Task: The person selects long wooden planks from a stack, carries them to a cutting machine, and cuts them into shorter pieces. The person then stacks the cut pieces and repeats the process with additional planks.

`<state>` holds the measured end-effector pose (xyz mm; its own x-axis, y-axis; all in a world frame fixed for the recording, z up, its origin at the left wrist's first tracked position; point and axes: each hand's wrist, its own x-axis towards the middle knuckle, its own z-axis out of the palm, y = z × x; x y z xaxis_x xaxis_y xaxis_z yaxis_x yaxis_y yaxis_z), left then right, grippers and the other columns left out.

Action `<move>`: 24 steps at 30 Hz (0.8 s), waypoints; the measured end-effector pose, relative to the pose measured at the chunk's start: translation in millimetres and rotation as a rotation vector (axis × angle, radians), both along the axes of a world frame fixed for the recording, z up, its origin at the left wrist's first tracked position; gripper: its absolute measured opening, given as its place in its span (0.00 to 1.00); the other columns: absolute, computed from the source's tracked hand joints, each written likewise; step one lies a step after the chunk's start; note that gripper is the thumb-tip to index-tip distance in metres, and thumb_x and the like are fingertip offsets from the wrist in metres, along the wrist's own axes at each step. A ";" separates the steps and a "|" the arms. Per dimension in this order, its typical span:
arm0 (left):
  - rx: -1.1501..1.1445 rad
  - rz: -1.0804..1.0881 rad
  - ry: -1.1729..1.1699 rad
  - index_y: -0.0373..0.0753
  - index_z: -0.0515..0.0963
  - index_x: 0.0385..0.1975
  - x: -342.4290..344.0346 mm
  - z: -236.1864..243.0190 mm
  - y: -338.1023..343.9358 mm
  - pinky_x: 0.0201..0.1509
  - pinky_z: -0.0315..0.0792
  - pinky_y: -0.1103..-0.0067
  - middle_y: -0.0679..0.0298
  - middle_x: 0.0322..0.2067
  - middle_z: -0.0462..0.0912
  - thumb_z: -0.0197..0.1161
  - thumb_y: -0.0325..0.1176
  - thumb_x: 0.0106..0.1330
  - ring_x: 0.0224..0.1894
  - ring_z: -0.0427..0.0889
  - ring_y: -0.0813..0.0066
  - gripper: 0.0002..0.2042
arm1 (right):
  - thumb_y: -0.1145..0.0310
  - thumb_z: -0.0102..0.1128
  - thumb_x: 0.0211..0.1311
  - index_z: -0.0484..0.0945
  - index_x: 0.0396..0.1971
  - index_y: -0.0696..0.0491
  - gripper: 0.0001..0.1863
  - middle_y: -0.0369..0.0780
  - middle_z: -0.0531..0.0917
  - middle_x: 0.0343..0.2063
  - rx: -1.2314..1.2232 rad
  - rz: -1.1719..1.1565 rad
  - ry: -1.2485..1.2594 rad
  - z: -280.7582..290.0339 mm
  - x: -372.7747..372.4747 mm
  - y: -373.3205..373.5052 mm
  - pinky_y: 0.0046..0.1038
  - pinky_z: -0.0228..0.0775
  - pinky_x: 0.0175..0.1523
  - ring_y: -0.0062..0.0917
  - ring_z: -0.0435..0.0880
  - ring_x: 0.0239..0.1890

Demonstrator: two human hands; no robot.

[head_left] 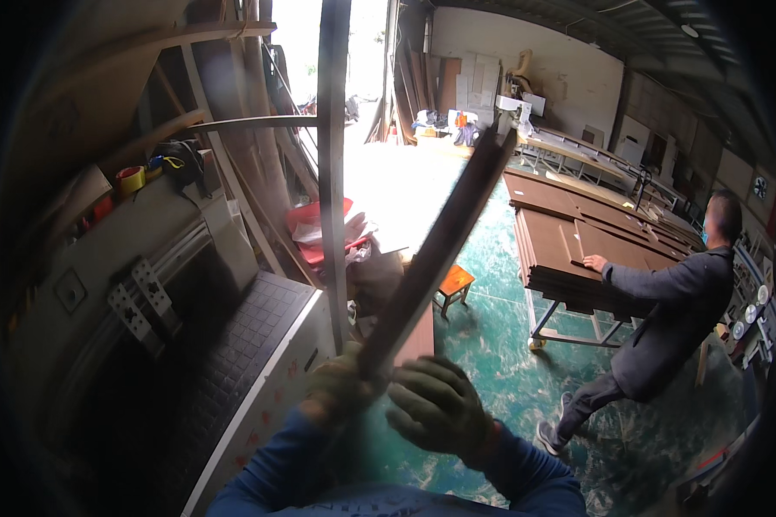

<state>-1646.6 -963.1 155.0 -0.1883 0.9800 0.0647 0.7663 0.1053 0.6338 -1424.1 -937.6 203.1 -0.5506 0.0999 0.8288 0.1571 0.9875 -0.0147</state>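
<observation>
A long dark brown wooden strip [444,250] slants up and away in front of me, its far end high over the floor. My left hand [341,379], in a greyish-green work glove, is closed round the strip's near end, somewhat smeared by motion. Just right of that end is my right hand [440,407], gloved alike, its fingers loosely bent and a little apart. No object shows in it, though its palm is hidden. Left of me stands a machine with a dark tiled bed [263,323] and a pale metal block [145,297].
A grey upright post [332,172] rises close to the strip. Beyond are a small wooden stool [453,283] and a red container with plastic wrap [319,228]. At right, a person [672,293] touches stacked brown panels [569,241] on a wheeled metal frame [569,332].
</observation>
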 end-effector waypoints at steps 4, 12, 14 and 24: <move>-0.143 -0.326 0.352 0.41 0.76 0.55 16.5 8.7 3.1 0.55 0.80 0.61 0.50 0.44 0.88 0.66 0.46 0.65 0.48 0.89 0.49 0.23 | 0.54 0.74 0.56 0.80 0.61 0.48 0.32 0.43 0.80 0.61 -0.015 -0.115 -0.379 9.0 -6.2 29.1 0.58 0.49 0.80 0.41 0.74 0.70; -0.491 -0.590 0.375 0.39 0.77 0.55 23.5 -42.8 -9.0 0.53 0.81 0.62 0.49 0.41 0.89 0.65 0.51 0.68 0.48 0.89 0.49 0.25 | 0.41 0.73 0.54 0.82 0.47 0.48 0.29 0.45 0.90 0.35 -0.384 -0.120 -1.150 -108.2 -16.1 51.5 0.41 0.83 0.43 0.40 0.92 0.40; -0.550 -0.621 0.416 0.41 0.81 0.52 17.6 -59.5 -11.1 0.54 0.81 0.62 0.51 0.42 0.90 0.63 0.50 0.69 0.50 0.89 0.50 0.21 | 0.37 0.73 0.54 0.81 0.47 0.49 0.33 0.46 0.90 0.35 -0.556 -0.052 -1.161 -137.5 -13.8 39.7 0.43 0.82 0.44 0.43 0.91 0.40; 0.029 -0.275 0.316 0.42 0.79 0.48 -48.3 -174.5 -75.3 0.54 0.76 0.61 0.59 0.39 0.83 0.74 0.52 0.56 0.46 0.84 0.53 0.26 | 0.31 0.78 0.46 0.83 0.45 0.58 0.43 0.58 0.87 0.40 -1.309 -0.115 -1.012 -246.4 26.9 -19.1 0.46 0.79 0.52 0.55 0.87 0.47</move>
